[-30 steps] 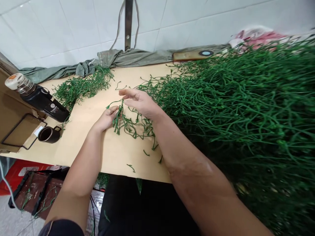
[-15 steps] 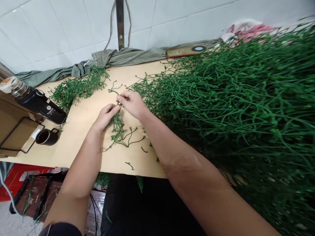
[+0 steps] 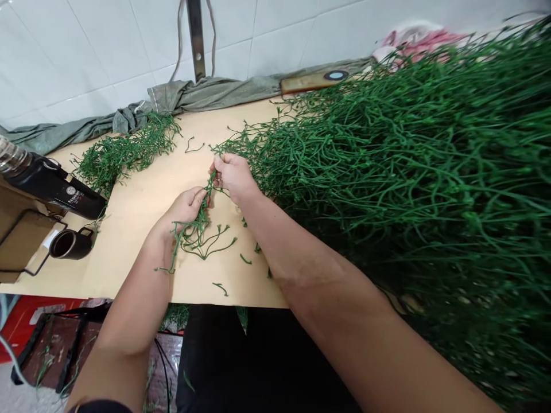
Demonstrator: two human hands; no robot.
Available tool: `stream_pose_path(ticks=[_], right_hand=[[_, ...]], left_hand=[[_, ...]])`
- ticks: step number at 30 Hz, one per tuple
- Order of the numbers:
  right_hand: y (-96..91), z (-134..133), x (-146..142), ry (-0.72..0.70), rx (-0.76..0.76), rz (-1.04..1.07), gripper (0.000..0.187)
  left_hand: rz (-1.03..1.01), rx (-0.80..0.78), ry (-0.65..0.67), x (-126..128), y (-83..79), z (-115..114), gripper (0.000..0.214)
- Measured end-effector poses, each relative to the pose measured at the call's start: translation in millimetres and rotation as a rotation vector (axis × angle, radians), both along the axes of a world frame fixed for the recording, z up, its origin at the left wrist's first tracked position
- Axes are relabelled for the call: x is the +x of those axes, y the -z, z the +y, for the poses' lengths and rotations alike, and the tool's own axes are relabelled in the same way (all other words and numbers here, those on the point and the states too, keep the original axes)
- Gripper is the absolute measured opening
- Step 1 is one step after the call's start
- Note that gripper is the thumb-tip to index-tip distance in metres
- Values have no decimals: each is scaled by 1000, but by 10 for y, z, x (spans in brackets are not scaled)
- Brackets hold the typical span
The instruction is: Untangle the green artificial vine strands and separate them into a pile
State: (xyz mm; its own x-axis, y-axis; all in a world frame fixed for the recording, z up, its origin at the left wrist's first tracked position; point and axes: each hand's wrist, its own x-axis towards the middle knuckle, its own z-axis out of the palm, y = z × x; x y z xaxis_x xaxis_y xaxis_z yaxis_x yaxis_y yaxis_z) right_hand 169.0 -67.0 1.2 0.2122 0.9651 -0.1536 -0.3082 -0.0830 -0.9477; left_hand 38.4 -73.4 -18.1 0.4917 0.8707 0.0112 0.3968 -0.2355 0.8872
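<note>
My left hand (image 3: pixel 189 205) is closed round a small bunch of thin green stems (image 3: pixel 196 229) whose loose ends spread below it on the tan table (image 3: pixel 142 212). Above and slightly right, my right hand (image 3: pixel 232 175) pinches the upper part of the stems, with the tips showing past its fingers. The stems have small knobbed or forked ends. Just right of my right hand lies a big heap of the same green stems (image 3: pixel 344 155). Short loose stem pieces (image 3: pixel 220 288) rest near the table's front edge.
A smaller pile of stems (image 3: pixel 124 149) lies at the back left. A black bottle (image 3: pixel 64 186) and a dark mug (image 3: pixel 71 244) stand at the left beside a cardboard box (image 3: pixel 21 235). Grey-green cloth (image 3: pixel 224 94) and a flat brown object (image 3: pixel 310 84) line the wall.
My right hand has moved up a little from the left hand, with more stem tips now at its fingers. Stems now hang over my left wrist. The whole view has shifted slightly.
</note>
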Motion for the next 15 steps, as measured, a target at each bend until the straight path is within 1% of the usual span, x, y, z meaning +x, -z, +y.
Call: stream_pose_path(ticks=[1, 3, 6, 7, 8, 10, 12, 13, 15], right_hand=[[13, 17, 1, 4, -14, 11, 29], [39, 72, 43, 55, -40, 34, 28], [77, 172, 196, 233, -64, 85, 28], [90, 196, 251, 284, -61, 93, 28], [102, 211, 294, 311, -48, 85, 27], [117, 207, 321, 294, -4, 29, 26], [108, 168, 267, 218, 36, -54, 25], [92, 143, 222, 181, 51, -90, 24], [34, 101, 142, 143, 56, -159, 24]], left_hand=[[-11, 5, 10, 3, -1, -12, 35], [-37, -7, 52, 1, -28, -66, 40], [-58, -114, 229, -8, -102, -192, 48], [-83, -156, 270, -8, -123, -226, 50], [-126, -192, 276, -5, -137, -247, 51], [-247, -225, 175, 8, -138, -243, 50], [-327, -236, 49, 22, -110, -190, 46], [-348, -239, 5, 28, -91, -156, 44], [-390, -258, -43, 34, -55, -95, 42]])
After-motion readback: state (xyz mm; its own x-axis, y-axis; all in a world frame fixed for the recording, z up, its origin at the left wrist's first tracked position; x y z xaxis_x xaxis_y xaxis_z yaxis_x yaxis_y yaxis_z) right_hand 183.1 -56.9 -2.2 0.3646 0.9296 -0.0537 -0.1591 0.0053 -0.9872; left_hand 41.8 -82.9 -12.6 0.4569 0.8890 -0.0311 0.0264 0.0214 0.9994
